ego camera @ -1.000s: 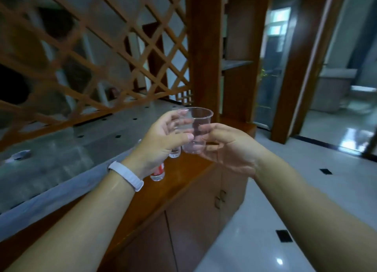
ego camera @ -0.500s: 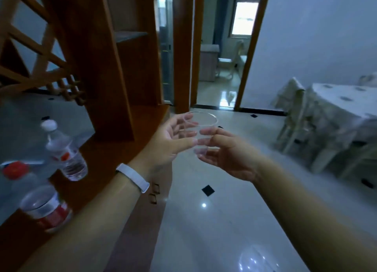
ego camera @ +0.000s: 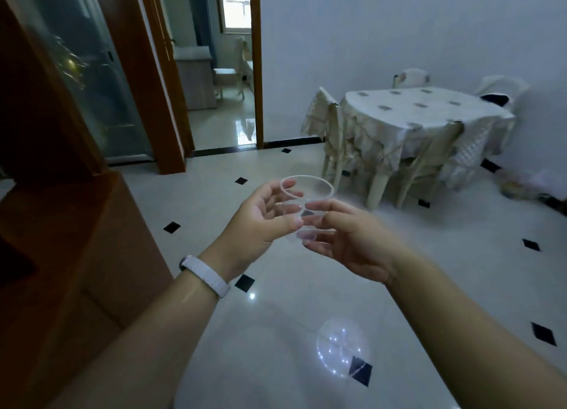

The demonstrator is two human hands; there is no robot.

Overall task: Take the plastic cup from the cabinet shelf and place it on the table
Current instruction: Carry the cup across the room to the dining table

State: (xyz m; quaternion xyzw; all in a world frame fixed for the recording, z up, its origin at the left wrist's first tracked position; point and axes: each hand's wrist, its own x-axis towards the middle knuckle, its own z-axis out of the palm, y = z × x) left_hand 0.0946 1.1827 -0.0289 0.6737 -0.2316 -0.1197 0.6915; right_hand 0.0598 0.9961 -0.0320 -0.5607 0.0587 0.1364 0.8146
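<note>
Left hand (ego camera: 260, 221) and right hand (ego camera: 346, 240) both gripped clear plastic cup (ego camera: 305, 207), upright, mid-air, well short of cloth-covered surface (ego camera: 423, 111). Pickup apparently done; carry and placing remained.

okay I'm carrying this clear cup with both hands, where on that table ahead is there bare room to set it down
The table top looks bare: only the patterned cloth shows, so the middle and the near edge are open. It is crowded around the rim, with a draped chair on its left side, another chair against the near edge, and more behind. Both the left hand and right hand hold the cup.
</note>
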